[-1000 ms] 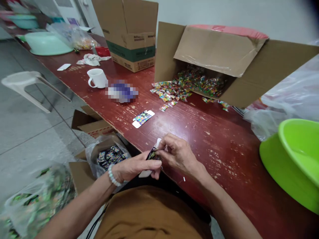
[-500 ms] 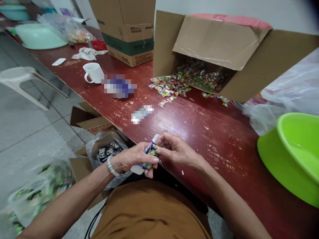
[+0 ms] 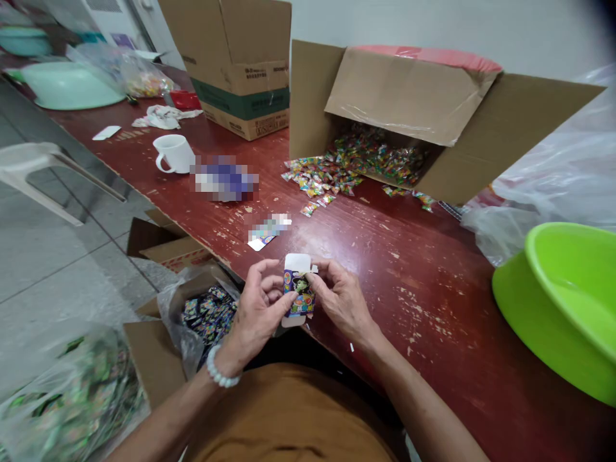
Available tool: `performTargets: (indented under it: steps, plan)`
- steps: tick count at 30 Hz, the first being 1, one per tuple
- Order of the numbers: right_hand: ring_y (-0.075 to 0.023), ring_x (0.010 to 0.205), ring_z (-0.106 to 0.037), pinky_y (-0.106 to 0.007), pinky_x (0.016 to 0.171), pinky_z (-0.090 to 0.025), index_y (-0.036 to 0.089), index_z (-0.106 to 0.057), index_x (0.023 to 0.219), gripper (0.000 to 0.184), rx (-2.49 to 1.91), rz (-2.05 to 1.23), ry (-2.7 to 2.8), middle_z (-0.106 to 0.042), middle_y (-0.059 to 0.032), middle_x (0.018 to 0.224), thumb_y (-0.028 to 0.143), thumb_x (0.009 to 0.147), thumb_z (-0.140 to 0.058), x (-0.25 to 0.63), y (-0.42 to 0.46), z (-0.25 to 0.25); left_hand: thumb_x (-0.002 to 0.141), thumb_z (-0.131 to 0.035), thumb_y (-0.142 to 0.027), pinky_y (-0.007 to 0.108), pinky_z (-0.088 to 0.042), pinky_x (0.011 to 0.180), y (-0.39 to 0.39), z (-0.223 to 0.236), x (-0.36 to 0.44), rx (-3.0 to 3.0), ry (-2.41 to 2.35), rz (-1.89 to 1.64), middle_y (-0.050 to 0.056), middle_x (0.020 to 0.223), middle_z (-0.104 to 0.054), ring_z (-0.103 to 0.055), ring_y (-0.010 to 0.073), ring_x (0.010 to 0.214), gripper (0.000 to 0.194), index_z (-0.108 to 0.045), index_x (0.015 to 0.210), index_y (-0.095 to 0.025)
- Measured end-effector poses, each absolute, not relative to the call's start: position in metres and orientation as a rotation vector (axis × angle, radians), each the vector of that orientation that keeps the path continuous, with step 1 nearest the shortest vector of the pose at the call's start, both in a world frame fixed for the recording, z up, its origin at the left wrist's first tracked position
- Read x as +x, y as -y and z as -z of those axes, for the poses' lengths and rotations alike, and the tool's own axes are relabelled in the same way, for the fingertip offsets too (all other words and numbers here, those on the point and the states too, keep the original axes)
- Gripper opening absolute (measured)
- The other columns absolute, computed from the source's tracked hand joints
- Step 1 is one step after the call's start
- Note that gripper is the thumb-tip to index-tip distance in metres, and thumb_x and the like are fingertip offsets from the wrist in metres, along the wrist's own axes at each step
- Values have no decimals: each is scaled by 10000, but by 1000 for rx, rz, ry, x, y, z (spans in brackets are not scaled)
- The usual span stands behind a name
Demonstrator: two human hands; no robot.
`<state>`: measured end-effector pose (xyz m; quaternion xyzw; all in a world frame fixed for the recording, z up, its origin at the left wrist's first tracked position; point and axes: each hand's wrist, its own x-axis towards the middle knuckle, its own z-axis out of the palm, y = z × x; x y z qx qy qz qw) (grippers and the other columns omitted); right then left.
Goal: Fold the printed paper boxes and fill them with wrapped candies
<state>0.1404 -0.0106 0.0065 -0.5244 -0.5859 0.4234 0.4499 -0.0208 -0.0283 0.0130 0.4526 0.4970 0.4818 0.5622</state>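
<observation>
Between my hands, at the table's front edge, is a small printed carton (image 3: pixel 299 294) in purple and bright colours. Its white end flaps stand open at top and bottom. My left hand (image 3: pixel 262 298) has its thumb on the carton's left front, with the fingers curled beside and behind it. On the other side my right hand (image 3: pixel 341 295) pinches the upper right edge, thumb in front. The right fingertips are partly hidden behind the carton. Just beyond lies another small flat carton (image 3: pixel 260 240), partly blurred out.
Wrapped candies (image 3: pixel 322 173) spill from a tipped cardboard box (image 3: pixel 399 96) at the back. A white mug (image 3: pixel 178 154) stands left, a green basin (image 3: pixel 543 289) right. Below the table edge, an open bag of dark packets (image 3: pixel 212 311) sits near a bag of green packets (image 3: pixel 81 398).
The carton has turned from slanted to upright, its printed front now facing me. My left hand has loosened from its wrap around the carton, and my right hand has shifted to its right edge.
</observation>
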Motion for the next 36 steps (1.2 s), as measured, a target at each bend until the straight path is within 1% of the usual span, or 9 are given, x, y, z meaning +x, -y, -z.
performTargets:
  steps: [3,6,9,15,18,21,25,30,36]
  plan:
    - [-160,690,-628,-270,649,-503,233,-518,1224,424,-1201,-1154,1219,-663,23,766,356,845,-663,133,16,-1,735,-768,-280,292,-569,771,35,-12,-17,1080,-1195,-1233,35,1018,-706,-700,169,836,611,-464,1264,-240]
    - [-163,779,-650,-281,715,-523,230,-593,1093,292,-1062,-1225,1076,-699,-13,880,364,844,-668,124,22,4,757,-754,-286,292,-562,832,36,-10,-19,1129,-1207,-1214,63,1129,-705,-696,188,932,535,-562,1253,-220]
    - [-157,786,-636,-285,745,-510,209,-671,939,189,-1036,-1245,1073,-702,-17,880,366,835,-684,125,24,8,778,-751,-315,279,-565,774,32,-6,-26,1146,-1180,-1122,47,1035,-722,-690,172,844,412,-628,1155,-206]
    - [-126,638,-581,-274,678,-468,170,-679,716,256,-1090,-1538,1046,-673,-1,717,398,730,-795,142,14,7,820,-725,-369,221,-509,678,27,-4,-34,1117,-1125,-1031,-2,830,-670,-611,126,737,224,-642,924,-189]
    - [-110,615,-581,-247,641,-453,187,-683,846,309,-1081,-1622,946,-662,29,714,321,636,-867,145,10,6,846,-700,-350,214,-484,683,26,-6,-34,1162,-1063,-989,-1,828,-652,-582,118,747,195,-628,907,-180]
    - [-114,648,-591,-242,647,-453,207,-695,954,314,-1052,-1587,1059,-658,33,735,289,686,-836,145,9,8,847,-706,-325,207,-475,701,25,-6,-36,1169,-1007,-967,1,846,-654,-582,113,768,190,-595,901,-181]
    - [-143,690,-593,-267,656,-463,185,-717,755,132,-1077,-1324,1313,-677,-23,752,310,790,-742,143,10,12,823,-753,-309,164,-462,613,25,-3,-38,943,-970,-1014,-45,795,-633,-576,80,671,314,-529,1027,-228]
    - [-164,742,-606,-287,685,-478,221,-750,842,92,-1049,-1066,1534,-673,-32,792,302,839,-709,138,10,6,925,-569,-499,276,-551,569,25,-1,-34,635,-775,-761,61,903,-678,-667,162,642,435,-535,1249,-211]
    - [-99,528,-546,-252,527,-487,191,-671,803,165,-1015,-1566,1207,-721,-25,830,346,833,-720,130,7,-4,958,-394,-607,243,-511,466,19,-1,-28,600,-851,-774,65,766,-676,-634,148,497,592,-514,1383,-213]
